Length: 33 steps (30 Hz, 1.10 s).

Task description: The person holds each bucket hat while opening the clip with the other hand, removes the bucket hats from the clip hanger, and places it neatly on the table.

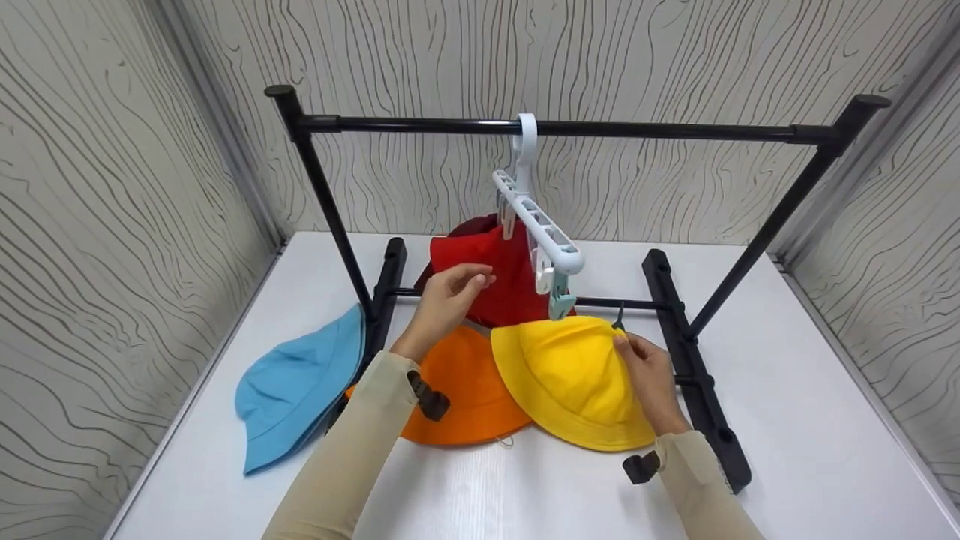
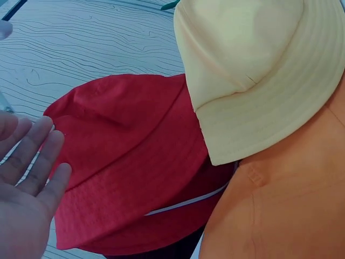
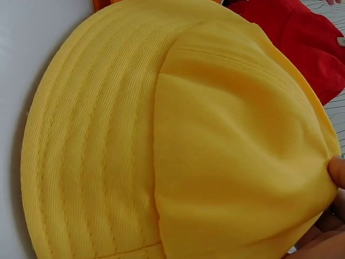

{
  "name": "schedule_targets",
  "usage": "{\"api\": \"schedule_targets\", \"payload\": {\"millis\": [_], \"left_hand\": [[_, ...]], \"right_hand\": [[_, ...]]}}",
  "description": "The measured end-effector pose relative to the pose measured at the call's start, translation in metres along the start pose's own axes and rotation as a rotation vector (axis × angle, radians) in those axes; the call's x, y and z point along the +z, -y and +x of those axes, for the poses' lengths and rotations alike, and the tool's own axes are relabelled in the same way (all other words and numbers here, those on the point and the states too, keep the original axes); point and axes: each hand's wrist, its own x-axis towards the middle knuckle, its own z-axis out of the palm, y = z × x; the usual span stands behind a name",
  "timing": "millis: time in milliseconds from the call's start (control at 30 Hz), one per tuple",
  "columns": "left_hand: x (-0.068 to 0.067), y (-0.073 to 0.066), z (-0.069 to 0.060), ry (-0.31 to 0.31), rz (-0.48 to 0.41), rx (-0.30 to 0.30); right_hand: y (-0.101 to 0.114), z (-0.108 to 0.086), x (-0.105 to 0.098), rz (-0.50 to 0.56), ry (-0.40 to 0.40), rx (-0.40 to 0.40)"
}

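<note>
In the head view, my right hand (image 1: 651,379) pinches the crown of a yellow bucket hat (image 1: 577,367) near a dark green stem-like tip (image 1: 619,324). The yellow fabric (image 3: 226,151) fills most of the right wrist view. My left hand (image 1: 448,300) is raised in front of a red hat (image 1: 517,281), holding nothing; its fingers (image 2: 46,156) look relaxed in the left wrist view. The red hat is below a pale blue clip hanger (image 1: 536,225), whose rear clip meets its upper part. A light green clip (image 1: 561,300) dangles at the hanger's near end, above the yellow hat.
A black rack carries the hanger on its top bar (image 1: 660,130); its right foot (image 1: 701,405) extends forward. An orange hat (image 1: 469,397) lies partly under the yellow one. A blue hat (image 1: 300,382) leans by the left foot. Patterned panels (image 1: 420,60) enclose the white table (image 1: 480,495).
</note>
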Motion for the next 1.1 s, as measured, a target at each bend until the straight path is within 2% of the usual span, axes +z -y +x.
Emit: {"api": "schedule_targets", "payload": {"millis": [167,400,667,1100], "left_hand": [[-0.001,0.006,-0.002,0.004,-0.006,-0.016],[-0.002,0.012,-0.006,0.002,-0.026,0.003],[-0.002,0.019,-0.011,0.002,-0.015,-0.018],[-0.002,0.021,-0.015,-0.002,-0.016,-0.021]], "right_hand": [[-0.002,0.001,0.000,-0.005,0.004,0.024],[-0.004,0.002,-0.001,0.024,0.010,0.064],[-0.010,0.006,-0.002,0.019,0.013,0.100],[-0.019,0.009,-0.002,0.033,0.003,0.148]]}}
